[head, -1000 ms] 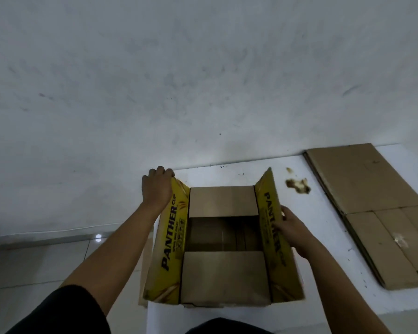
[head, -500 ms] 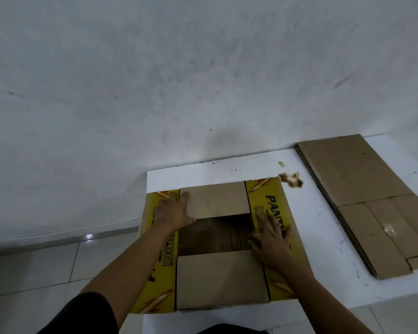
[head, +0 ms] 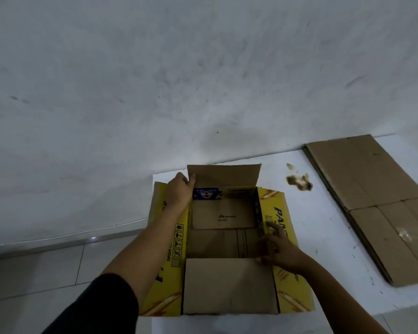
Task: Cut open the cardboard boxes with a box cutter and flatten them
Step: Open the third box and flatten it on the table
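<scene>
A yellow printed cardboard box stands open on the white table, its two yellow side flaps spread flat outward. The far brown flap is raised upright; my left hand holds its left corner. The near brown flap lies flat toward me. My right hand rests with spread fingers on the right yellow flap at the box's inner edge. No box cutter is in view.
A stack of flattened brown cardboard lies on the right part of the table. Crumpled brown tape scraps sit between it and the box. A grey wall rises right behind the table; tiled floor is at left.
The yellow side flaps went from upright to pressed flat outward. My left hand then moved to the far brown flap and lifted it upright; my right hand stayed on the right flap.
</scene>
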### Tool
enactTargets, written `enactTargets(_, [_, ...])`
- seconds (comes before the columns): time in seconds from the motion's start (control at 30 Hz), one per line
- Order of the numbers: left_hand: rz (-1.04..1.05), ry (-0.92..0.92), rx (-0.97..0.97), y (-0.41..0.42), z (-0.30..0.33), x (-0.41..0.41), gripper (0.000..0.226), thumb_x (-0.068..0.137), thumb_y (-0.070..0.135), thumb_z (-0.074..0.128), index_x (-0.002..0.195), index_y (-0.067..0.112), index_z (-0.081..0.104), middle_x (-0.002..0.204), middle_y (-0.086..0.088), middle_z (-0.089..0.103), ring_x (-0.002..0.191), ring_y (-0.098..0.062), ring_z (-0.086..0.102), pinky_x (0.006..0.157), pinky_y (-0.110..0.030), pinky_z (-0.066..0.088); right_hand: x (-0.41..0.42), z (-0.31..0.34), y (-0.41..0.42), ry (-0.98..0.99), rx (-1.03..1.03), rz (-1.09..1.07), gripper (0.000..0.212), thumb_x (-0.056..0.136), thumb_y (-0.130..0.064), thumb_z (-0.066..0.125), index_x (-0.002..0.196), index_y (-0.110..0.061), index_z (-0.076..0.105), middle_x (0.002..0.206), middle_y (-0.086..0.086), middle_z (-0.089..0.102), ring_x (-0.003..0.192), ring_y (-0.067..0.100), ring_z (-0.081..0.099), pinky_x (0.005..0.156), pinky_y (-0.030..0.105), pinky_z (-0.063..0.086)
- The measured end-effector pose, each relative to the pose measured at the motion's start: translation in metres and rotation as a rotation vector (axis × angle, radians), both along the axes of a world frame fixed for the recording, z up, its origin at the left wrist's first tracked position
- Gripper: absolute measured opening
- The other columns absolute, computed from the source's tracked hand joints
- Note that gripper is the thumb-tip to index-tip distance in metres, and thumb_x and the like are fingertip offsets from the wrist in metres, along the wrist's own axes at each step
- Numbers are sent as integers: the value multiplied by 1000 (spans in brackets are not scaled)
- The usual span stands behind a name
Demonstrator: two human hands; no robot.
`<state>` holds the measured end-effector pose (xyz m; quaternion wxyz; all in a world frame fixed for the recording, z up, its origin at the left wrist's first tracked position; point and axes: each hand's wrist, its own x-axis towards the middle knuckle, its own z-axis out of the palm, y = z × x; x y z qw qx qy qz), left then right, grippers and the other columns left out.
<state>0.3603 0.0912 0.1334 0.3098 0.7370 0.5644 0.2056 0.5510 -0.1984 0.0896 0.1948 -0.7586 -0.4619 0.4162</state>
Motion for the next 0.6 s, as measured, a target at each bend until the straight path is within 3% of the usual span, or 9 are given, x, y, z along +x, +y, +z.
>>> enactTargets(0.03, [-44,-8,29,0,-6,3,34,98,45,53,91,12,55,82,-2,59,84,-27,63,62,-32,41,-1,-2,-1,-2,9,6,49,67,-60,80,109,-46,58,156,-26,-2,150,24,12,114,50,36])
enactTargets(0.1, [-156,62,110,-2,-19,5,32,95,46,57,108,16,58,103,-4,61,96,-25,61,71,-34,49,-2,-3,-1,-11,24,13,49,69,-62,78,111,-43,61,157,-26,-4,151,23,10,115,49,35])
enactTargets(0.17, [-287,211,194,-7,-32,4,54,90,53,59,134,23,50,131,-7,52,121,-28,51,91,-41,52,-5,-1,0,-50,14,26,45,75,-57,77,114,-38,64,159,-22,-8,152,23,5,118,46,29])
enactTargets(0.2, [-358,287,207,-11,-37,3,68,88,59,59,145,28,40,144,-7,42,136,-30,38,103,-47,46,-8,0,0,-76,4,41,45,77,-55,77,116,-36,65,160,-19,-11,152,23,1,120,48,26])
enactTargets(0.27, [-514,458,201,-20,-45,3,91,82,76,52,156,40,12,164,-3,4,152,-33,-1,118,-58,20,-13,4,1,-124,-41,90,53,74,-62,76,120,-39,63,159,-20,-20,152,26,-12,120,57,20])
enactTargets(0.37, [-605,639,188,-25,-57,4,112,69,96,36,153,43,-17,154,-2,-43,144,-30,-36,114,-63,-8,-23,7,2,-215,-158,198,66,63,-72,75,119,-41,60,156,-13,-38,144,29,-35,117,66,4])
enactTargets(0.43, [-584,695,170,-20,-62,5,119,63,100,32,150,42,-25,149,-1,-51,140,-31,-42,114,-67,-11,-28,5,6,-303,-162,215,44,72,-59,78,106,-39,61,156,-9,-40,142,30,-37,116,65,2])
enactTargets(0.53, [-568,760,174,-3,-66,4,121,61,100,36,143,46,-34,148,1,-51,139,-33,-43,110,-72,-12,-26,7,23,-444,-71,135,17,83,-26,72,98,-28,65,161,-6,-14,152,33,-12,118,64,17])
enactTargets(0.6, [-576,810,212,9,-68,0,121,63,99,38,143,46,-35,150,1,-49,140,-34,-41,113,-70,-9,-25,14,41,-548,-40,125,20,83,-18,64,101,-24,65,158,2,9,152,32,2,118,63,12])
